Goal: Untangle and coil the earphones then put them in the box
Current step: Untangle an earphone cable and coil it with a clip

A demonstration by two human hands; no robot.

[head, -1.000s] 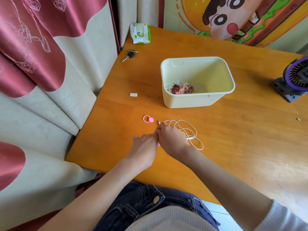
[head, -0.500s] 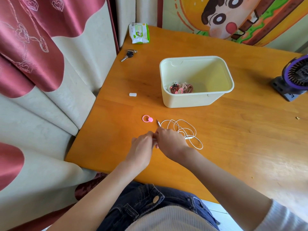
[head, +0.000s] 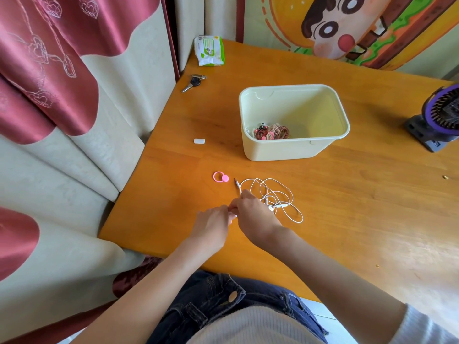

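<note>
Lying in a loose white tangle on the table (head: 372, 207), the earphones (head: 270, 208) sit near the front edge, closer to the left front corner than to the right one. Their loops fan out to the right of the right hand (head: 255, 216) and partly run under it. The metal plug (head: 236, 184) sticks out just past its knuckles, pointing toward the far edge. That hand is curled over the near end of the cord and pinches it. The left hand (head: 211, 229) comes in from the left with its fingers bent too, its tips touching the right hand's. A white bit of cord shows pinched where the two meet (the knuckles hide most of the grip).

Further in, about mid-table, stands the cream box (head: 285, 151), open-topped and well apart from the tangle. Inside, against its near left corner, lies a bundle of reddish and pink cords (head: 272, 131).

Just left of the plug lies a pink ring tie (head: 220, 176). A small white piece (head: 199, 141) rests nearer the left edge, level with the box's front wall. Keys (head: 193, 81) lie by the left edge further back, and a green-and-white wipes pack (head: 210, 50) sits at the far left corner. A purple and grey fan (head: 439, 117) stands at the right edge. Red-and-cream curtains (head: 62, 83) hang past the left edge.
</note>
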